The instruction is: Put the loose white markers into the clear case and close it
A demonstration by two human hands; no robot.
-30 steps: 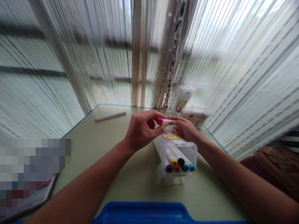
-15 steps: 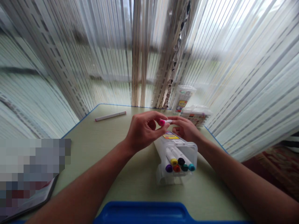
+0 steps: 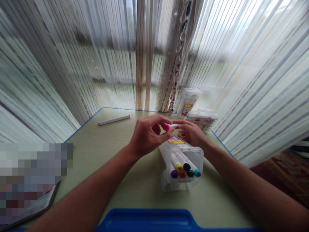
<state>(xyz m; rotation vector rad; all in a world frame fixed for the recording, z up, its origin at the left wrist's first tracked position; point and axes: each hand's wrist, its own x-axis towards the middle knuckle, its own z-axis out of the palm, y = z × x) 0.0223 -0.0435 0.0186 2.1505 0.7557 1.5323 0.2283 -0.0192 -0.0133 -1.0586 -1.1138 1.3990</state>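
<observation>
Between my two hands is a white marker [image 3: 173, 126] with a pink end, held above the desk. My left hand [image 3: 150, 133] pinches it near the pink end. The fingers of my right hand [image 3: 191, 132] close on its other end, partly hidden. Just below lies a clear plastic marker case [image 3: 166, 154] on its side, its open end toward me. Inside it are several white markers with coloured ends, among them a yellow one [image 3: 179, 167], a black one [image 3: 186, 167] and a purple one [image 3: 174, 174]. The case's lid [image 3: 166, 182] hangs down in front.
Another white marker [image 3: 114, 120] lies at the back left of the desk [image 3: 91, 154]. A clear case [image 3: 189, 100] stands at the back right beside a filled marker case [image 3: 202, 119]. A blue tray [image 3: 149, 219] edges the front; a blurred-out object [image 3: 26, 183] is at left.
Almost nothing differs. Both hands hold the marker in nearly the same place, and the case and other markers stay put.
</observation>
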